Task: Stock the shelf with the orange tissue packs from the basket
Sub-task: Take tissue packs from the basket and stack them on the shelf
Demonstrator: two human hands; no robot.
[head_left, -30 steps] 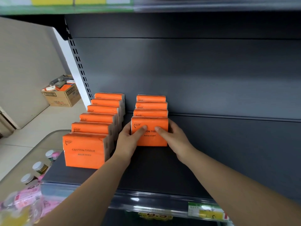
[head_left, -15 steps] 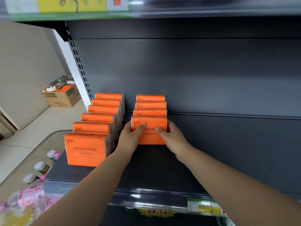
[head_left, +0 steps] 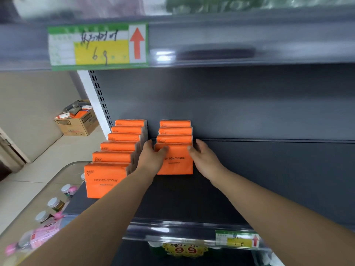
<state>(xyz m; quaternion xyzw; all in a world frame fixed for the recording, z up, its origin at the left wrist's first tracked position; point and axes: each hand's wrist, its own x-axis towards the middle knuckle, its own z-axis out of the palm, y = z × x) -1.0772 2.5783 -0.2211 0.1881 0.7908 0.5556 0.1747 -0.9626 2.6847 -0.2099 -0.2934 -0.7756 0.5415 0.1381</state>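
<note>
The front pack [head_left: 177, 164] of the right row [head_left: 175, 131] stood upright on the dark shelf [head_left: 192, 198], touching the pack behind it. The left hand [head_left: 151, 160] gripped its left edge, thumb laid on the orange face and fingers curled round the side. The right hand [head_left: 204, 160] sat at the right edge, thumb tip against the upper corner and fingers loosely curved just beside the pack; whether it was actually gripping could not be told

The pack looked like film-wrapped soft tissue: probably light, yielding under a squeeze, and a little slick on the wrap. It seemed best taken by its two short sides with even pressure, since a pinch at the top would likely dent it. On its narrow base it might tip unless leaned against its neighbour

The right row held four packs and the left row [head_left: 123, 146] six, ten in all, with a gap between the rows. The basket was not in view. One cardboard box [head_left: 76, 123] sat on the floor at left, and three capped bottles [head_left: 54, 203] showed below the shelf
</note>
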